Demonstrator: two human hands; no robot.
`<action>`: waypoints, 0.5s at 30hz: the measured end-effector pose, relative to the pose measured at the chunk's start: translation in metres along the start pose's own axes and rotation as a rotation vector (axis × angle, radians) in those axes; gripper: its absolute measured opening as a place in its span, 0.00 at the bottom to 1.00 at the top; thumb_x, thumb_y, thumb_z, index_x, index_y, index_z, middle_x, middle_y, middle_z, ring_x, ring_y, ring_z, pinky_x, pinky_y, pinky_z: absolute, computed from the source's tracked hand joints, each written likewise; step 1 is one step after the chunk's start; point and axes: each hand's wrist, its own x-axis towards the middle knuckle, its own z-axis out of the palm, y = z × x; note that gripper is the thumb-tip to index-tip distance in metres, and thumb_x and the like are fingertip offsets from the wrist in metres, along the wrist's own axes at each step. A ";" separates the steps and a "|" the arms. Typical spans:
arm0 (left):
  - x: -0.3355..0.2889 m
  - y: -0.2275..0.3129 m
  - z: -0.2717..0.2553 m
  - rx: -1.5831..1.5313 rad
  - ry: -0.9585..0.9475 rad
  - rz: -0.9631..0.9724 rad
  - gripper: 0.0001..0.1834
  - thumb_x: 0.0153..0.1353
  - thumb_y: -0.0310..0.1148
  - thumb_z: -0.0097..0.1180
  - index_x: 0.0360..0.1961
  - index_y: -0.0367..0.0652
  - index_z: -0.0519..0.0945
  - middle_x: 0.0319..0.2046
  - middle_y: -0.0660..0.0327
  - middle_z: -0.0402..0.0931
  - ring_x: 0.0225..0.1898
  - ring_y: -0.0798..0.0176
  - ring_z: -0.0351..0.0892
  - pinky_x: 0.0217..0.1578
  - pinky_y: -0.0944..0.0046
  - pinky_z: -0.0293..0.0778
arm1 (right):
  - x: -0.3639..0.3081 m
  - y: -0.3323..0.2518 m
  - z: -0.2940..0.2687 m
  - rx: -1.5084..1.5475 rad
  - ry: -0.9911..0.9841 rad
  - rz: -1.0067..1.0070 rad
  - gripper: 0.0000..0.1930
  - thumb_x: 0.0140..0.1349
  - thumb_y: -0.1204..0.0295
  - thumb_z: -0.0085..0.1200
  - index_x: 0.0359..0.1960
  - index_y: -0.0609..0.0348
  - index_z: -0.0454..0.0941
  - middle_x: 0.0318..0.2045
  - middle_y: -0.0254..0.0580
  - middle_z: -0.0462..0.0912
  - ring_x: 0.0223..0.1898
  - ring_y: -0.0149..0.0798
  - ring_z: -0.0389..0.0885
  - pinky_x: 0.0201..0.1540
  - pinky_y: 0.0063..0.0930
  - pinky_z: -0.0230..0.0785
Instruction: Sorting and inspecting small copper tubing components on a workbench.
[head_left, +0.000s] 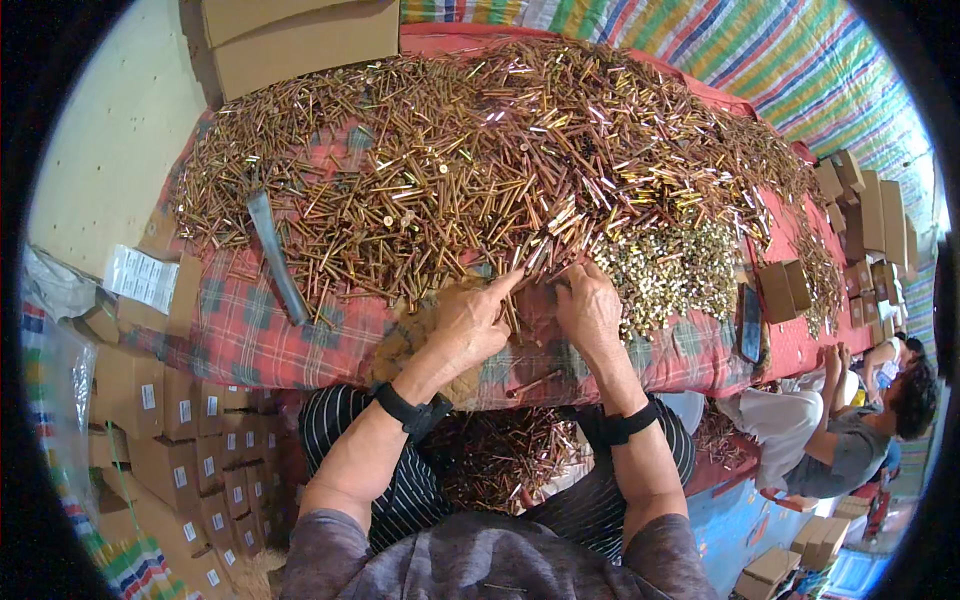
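A wide heap of long, thin, copper- and gold-coloured metal rods [440, 190], some with round flat heads like screws, covers a red plaid cloth [240, 340]. At the heap's near edge, my left hand [470, 318] stretches its index finger onto the rods, the other fingers curled beneath. Close to its right, my right hand [590, 305] bends its fingers together at the rod ends; what lies between the fingertips is hidden. Beside the right hand spreads a pile of small, pale gold metal pieces [672, 270], too small to name.
A curved grey strip [275, 255] lies left on the rods. A cardboard box [300, 45] stands at the far left, a small open carton [783, 290] at right near a dark phone-like slab [750, 322]. Stacked cartons [165, 470] fill the lower left. Another person [850, 430] sits right.
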 end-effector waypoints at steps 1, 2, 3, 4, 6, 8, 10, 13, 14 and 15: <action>0.000 0.002 -0.003 -0.040 -0.037 -0.068 0.31 0.46 0.24 0.51 0.56 0.49 0.72 0.20 0.55 0.75 0.18 0.62 0.73 0.22 0.62 0.70 | 0.000 -0.002 0.002 -0.010 0.046 0.011 0.09 0.48 0.76 0.55 0.33 0.65 0.74 0.35 0.51 0.76 0.38 0.53 0.76 0.41 0.43 0.69; 0.000 0.001 -0.003 -0.040 -0.036 -0.068 0.31 0.46 0.24 0.51 0.56 0.49 0.72 0.20 0.55 0.75 0.18 0.62 0.73 0.22 0.62 0.70 | 0.000 -0.004 0.002 -0.022 0.096 0.023 0.08 0.49 0.77 0.54 0.32 0.64 0.74 0.35 0.50 0.75 0.38 0.53 0.76 0.41 0.43 0.69; 0.000 -0.001 -0.002 -0.029 0.015 -0.041 0.31 0.46 0.24 0.50 0.56 0.49 0.71 0.20 0.54 0.74 0.17 0.62 0.72 0.21 0.62 0.69 | 0.001 -0.005 0.002 -0.023 0.097 0.023 0.08 0.49 0.77 0.54 0.32 0.64 0.74 0.35 0.50 0.75 0.38 0.53 0.76 0.41 0.43 0.69; 0.000 -0.004 0.000 -0.018 0.066 -0.014 0.31 0.46 0.24 0.50 0.57 0.48 0.71 0.20 0.53 0.74 0.16 0.62 0.71 0.20 0.63 0.68 | 0.001 -0.006 0.004 -0.037 0.105 0.038 0.08 0.48 0.78 0.54 0.32 0.63 0.74 0.34 0.50 0.75 0.37 0.53 0.75 0.40 0.43 0.69; 0.002 -0.014 0.010 -0.022 0.148 0.017 0.31 0.46 0.24 0.50 0.57 0.46 0.71 0.20 0.55 0.74 0.15 0.63 0.70 0.19 0.63 0.68 | 0.003 -0.006 0.009 -0.048 0.114 0.049 0.08 0.47 0.78 0.53 0.32 0.63 0.74 0.34 0.49 0.74 0.37 0.52 0.74 0.40 0.42 0.68; 0.003 -0.012 0.010 -0.032 0.224 0.051 0.30 0.47 0.25 0.50 0.57 0.44 0.71 0.20 0.56 0.75 0.14 0.65 0.68 0.17 0.63 0.67 | 0.005 -0.003 0.014 -0.093 0.209 -0.137 0.10 0.44 0.79 0.53 0.31 0.61 0.74 0.33 0.47 0.73 0.37 0.50 0.73 0.40 0.40 0.66; 0.005 0.004 -0.005 -0.426 -0.025 -0.262 0.27 0.52 0.26 0.51 0.56 0.37 0.71 0.25 0.63 0.76 0.19 0.72 0.69 0.22 0.68 0.68 | 0.004 0.001 0.012 -0.089 0.222 -0.183 0.10 0.42 0.80 0.52 0.30 0.60 0.74 0.33 0.46 0.73 0.37 0.49 0.71 0.40 0.39 0.65; 0.004 -0.016 0.012 -0.970 0.047 -0.166 0.23 0.57 0.28 0.51 0.55 0.32 0.71 0.29 0.70 0.74 0.24 0.77 0.68 0.27 0.74 0.67 | 0.004 -0.007 0.003 -0.151 0.173 -0.224 0.09 0.41 0.79 0.53 0.28 0.60 0.74 0.32 0.45 0.72 0.38 0.49 0.71 0.40 0.38 0.65; 0.004 -0.011 0.009 -0.970 0.045 -0.165 0.23 0.57 0.28 0.51 0.55 0.32 0.71 0.29 0.70 0.74 0.24 0.77 0.68 0.27 0.74 0.67 | 0.004 -0.005 0.002 -0.135 0.179 -0.234 0.09 0.43 0.79 0.53 0.29 0.60 0.74 0.33 0.45 0.73 0.36 0.50 0.72 0.39 0.39 0.65; 0.003 -0.004 0.004 -1.013 0.005 -0.207 0.23 0.58 0.28 0.50 0.55 0.32 0.71 0.31 0.70 0.74 0.26 0.78 0.68 0.28 0.75 0.66 | 0.004 -0.005 0.001 -0.119 0.186 -0.243 0.08 0.45 0.78 0.54 0.30 0.60 0.73 0.34 0.45 0.74 0.35 0.50 0.73 0.38 0.40 0.66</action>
